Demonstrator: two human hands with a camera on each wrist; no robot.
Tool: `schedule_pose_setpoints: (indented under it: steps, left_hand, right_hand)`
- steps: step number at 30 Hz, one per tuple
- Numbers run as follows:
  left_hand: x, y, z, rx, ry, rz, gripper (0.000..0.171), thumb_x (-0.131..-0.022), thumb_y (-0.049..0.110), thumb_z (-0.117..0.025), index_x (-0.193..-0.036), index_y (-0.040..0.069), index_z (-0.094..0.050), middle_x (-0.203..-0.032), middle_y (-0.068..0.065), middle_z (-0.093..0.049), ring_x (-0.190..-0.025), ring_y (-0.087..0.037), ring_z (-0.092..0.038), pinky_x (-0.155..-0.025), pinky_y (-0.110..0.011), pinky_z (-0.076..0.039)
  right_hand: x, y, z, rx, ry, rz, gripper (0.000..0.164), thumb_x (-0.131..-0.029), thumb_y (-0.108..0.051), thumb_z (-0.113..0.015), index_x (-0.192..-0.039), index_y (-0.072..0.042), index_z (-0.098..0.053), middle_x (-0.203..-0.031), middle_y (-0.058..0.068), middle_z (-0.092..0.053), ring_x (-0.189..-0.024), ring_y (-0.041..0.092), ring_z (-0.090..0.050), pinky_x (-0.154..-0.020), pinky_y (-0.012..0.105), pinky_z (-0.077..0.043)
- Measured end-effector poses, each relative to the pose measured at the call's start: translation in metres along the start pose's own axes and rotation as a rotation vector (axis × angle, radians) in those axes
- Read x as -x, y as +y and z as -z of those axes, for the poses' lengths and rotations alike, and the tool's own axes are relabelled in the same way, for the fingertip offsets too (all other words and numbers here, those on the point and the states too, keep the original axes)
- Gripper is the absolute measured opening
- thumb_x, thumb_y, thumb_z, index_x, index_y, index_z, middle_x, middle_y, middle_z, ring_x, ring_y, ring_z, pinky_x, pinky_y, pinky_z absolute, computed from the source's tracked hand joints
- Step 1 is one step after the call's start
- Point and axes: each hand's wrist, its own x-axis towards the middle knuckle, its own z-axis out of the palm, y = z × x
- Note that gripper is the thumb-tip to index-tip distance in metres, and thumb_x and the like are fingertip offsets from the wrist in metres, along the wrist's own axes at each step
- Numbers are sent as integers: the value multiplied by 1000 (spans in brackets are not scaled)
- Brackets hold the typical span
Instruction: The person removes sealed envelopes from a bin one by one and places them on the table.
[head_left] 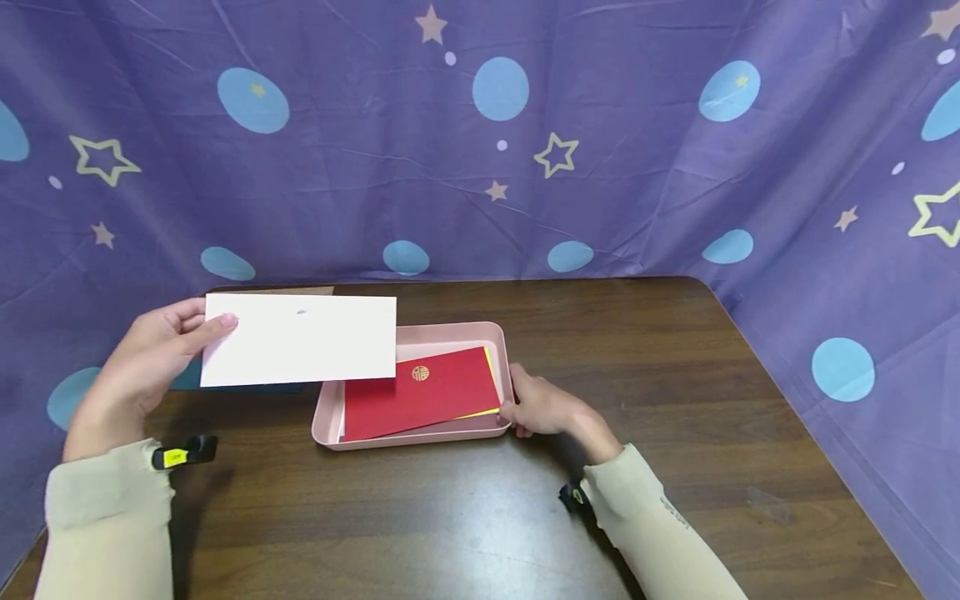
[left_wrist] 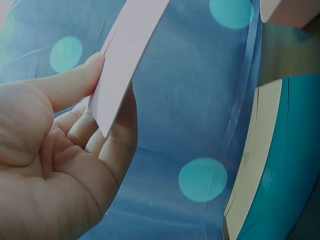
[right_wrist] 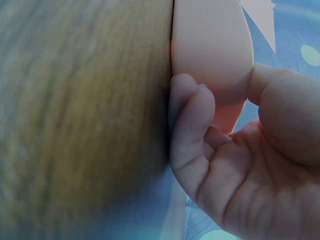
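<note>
My left hand (head_left: 153, 346) holds up a white envelope (head_left: 300, 342), pinching its left end with the thumb on the near face and the fingers behind. It hangs in the air, overlapping the left back part of a pink tray (head_left: 450, 335) in the head view. Inside the tray lies a red envelope (head_left: 420, 400) with a gold emblem, a yellow edge (head_left: 492, 371) showing under its right side. My right hand (head_left: 547, 404) grips the tray's right end. In the right wrist view, the thumb reaches the rim and curled fingers (right_wrist: 192, 120) press low on the outer wall.
Behind the white envelope, at the table's back left, stands a teal container (left_wrist: 295, 160) with tan card-like pieces (left_wrist: 255, 145) along it, mostly hidden in the head view. The brown wooden table (head_left: 675, 375) meets a purple star-patterned curtain (head_left: 600, 192) at the back and right.
</note>
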Motion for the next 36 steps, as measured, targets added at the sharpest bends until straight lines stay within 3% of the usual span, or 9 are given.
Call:
schedule_pose_setpoints:
  steps: [6,13,16,21,24,27,28,33,36]
  left_hand:
    - [8,-9,12,36,-4,23,49,-93,42,-59,-125,6,-50,-92,10,-68,-85,-5,-57,-69,-17,-46]
    - [12,-21,20,62,38,9,40,-93,37,-60,-122,11,-50,-90,12,-68,-78,-6,-61,-63,-21,-49]
    - [15,-27,25,29,41,29,44,-93,40,-59,-122,8,-49,-89,12,-67,-77,-7,-61,-62,-23,-50]
    - [19,-38,38,-117,24,65,55,-93,48,-56,-122,2,-46,-87,7,-66,-75,-11,-58,-62,-24,-48]
    - [20,-43,48,-181,25,76,57,-93,52,-54,-118,2,-45,-76,-1,-60,-66,-17,-54,-56,-30,-45]
    - [20,-50,57,-236,-3,97,59,-94,55,-50,-116,1,-43,-74,-6,-51,-64,-20,-48,-54,-36,-42]
    - [20,-53,60,-251,-24,108,61,-94,55,-48,-119,0,-42,-78,-8,-52,-64,-16,-48,-56,-37,-42]
    - [19,-65,71,-263,-52,144,72,-95,54,-47,-130,-7,-35,-91,-1,-63,-71,-14,-60,-59,-39,-50]
    - [21,-70,77,-227,-37,135,69,-97,49,-49,-129,-10,-33,-84,5,-66,-70,-20,-65,-56,-39,-52]
  right_hand:
    - [1,0,0,-5,-3,9,36,-86,-7,-58,-115,2,-38,-72,5,-61,-54,19,-59,-51,33,-52]
    - [0,-2,-2,-6,3,8,33,-86,-7,-59,-111,1,-39,-72,4,-62,-53,20,-59,-51,33,-52]
    - [-2,-2,-4,-1,-6,12,36,-87,-9,-61,-113,1,-39,-71,6,-60,-53,19,-59,-52,33,-52]
    - [-4,-3,-6,22,-6,-6,39,-87,-12,-62,-116,-1,-39,-70,7,-60,-53,19,-60,-52,33,-52]
    - [-3,-2,-5,35,6,-14,38,-86,-12,-63,-114,-1,-39,-69,7,-60,-52,19,-59,-52,33,-51]
    - [-2,-1,-4,38,4,-12,38,-87,-12,-63,-114,-1,-39,-69,7,-60,-52,19,-59,-52,33,-51]
    - [-2,-1,-4,37,2,-12,38,-87,-12,-63,-114,-1,-39,-69,7,-60,-53,19,-59,-52,33,-51]
    - [-1,-1,-2,40,3,-22,37,-87,-14,-63,-113,-3,-39,-70,7,-60,-54,18,-60,-53,33,-52]
    - [0,0,-1,39,5,-21,37,-87,-14,-63,-114,-2,-39,-70,7,-60,-54,18,-60,-53,32,-52]
